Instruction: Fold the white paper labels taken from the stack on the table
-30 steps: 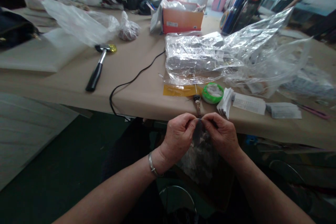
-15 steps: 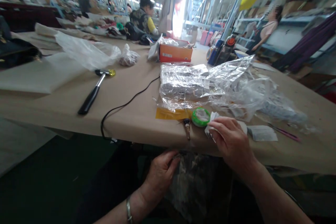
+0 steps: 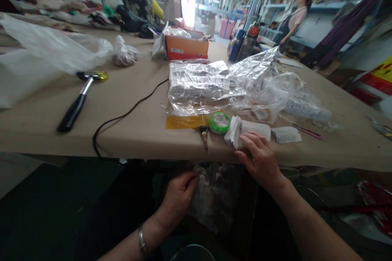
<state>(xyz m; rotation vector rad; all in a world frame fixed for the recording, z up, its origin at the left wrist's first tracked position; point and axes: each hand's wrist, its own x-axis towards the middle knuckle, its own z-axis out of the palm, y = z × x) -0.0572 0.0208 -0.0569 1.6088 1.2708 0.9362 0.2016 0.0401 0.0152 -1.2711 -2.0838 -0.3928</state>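
My left hand is below the table edge with thumb and fingers pinched together; what they hold, if anything, is hidden. Beside those fingertips hangs a clear plastic bag with pale scraps inside. On the table's front part, my right hand rests its outstretched fingers on a stack of white printed labels, not gripped around it. Left of the stack is a round green tub with white material in it. Next to that lies a pen-like tool with a metal tip, pointing towards me.
A hammer and a black cord lie to the left. Clear plastic packaging covers the middle, with an orange box behind. More labels and pink tweezers are at the right. Two people work farther back.
The view has shifted to the right. My right hand's fingers have spread and settled on the label stack, which now shows more. My left hand stays pinched by the bag.
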